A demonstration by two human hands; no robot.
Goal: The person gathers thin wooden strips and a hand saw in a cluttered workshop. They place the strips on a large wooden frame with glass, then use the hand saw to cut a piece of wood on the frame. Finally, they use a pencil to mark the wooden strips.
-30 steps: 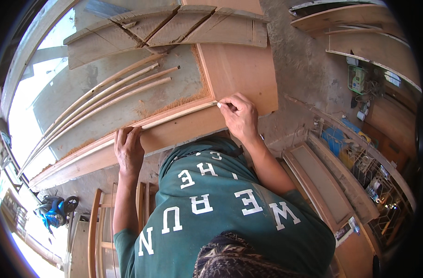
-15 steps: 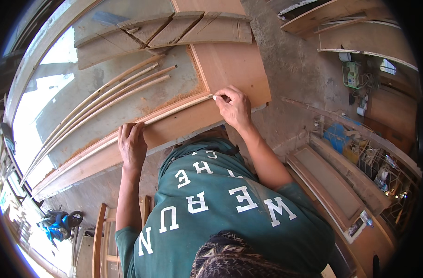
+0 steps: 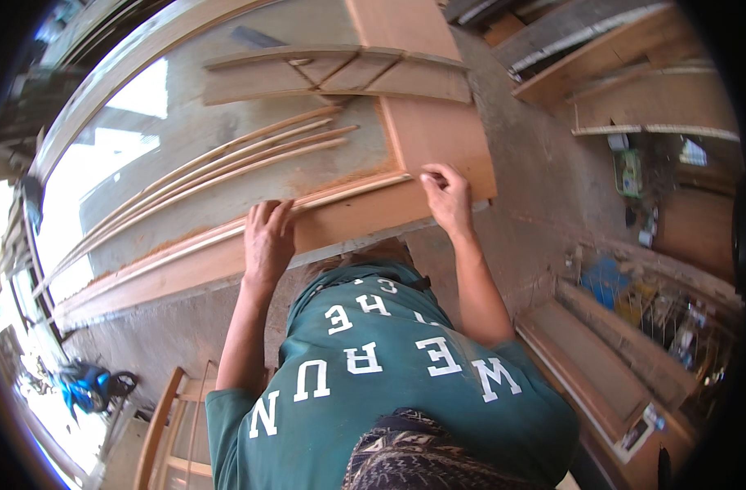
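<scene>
A wide wooden frame (image 3: 442,135) with a glossy grey panel (image 3: 226,98) set in it lies in front of me. Along the frame's near inner edge runs a thin wooden strip (image 3: 352,190). My left hand (image 3: 269,241) is closed over this strip, fingertips on its far side. Just past the strip's right end is my right hand (image 3: 449,200), apart from it, with thumb and fingers curled together. Whether anything small is between those fingertips cannot be made out. Several loose thin strips (image 3: 226,166) lie on the panel beyond my left hand.
A notched wooden board (image 3: 422,77) lies across the panel's far part, beside a dark blue piece (image 3: 254,37). Sawdust (image 3: 360,175) lines the panel's edges. Framed panels (image 3: 581,359) stand at the right, a slatted wooden piece (image 3: 177,433) and blue motorcycle (image 3: 91,384) lower left.
My right hand has moved off the strip's right end, leaving a small gap. The left hand stays on the strip. The whole view has shifted slightly.
</scene>
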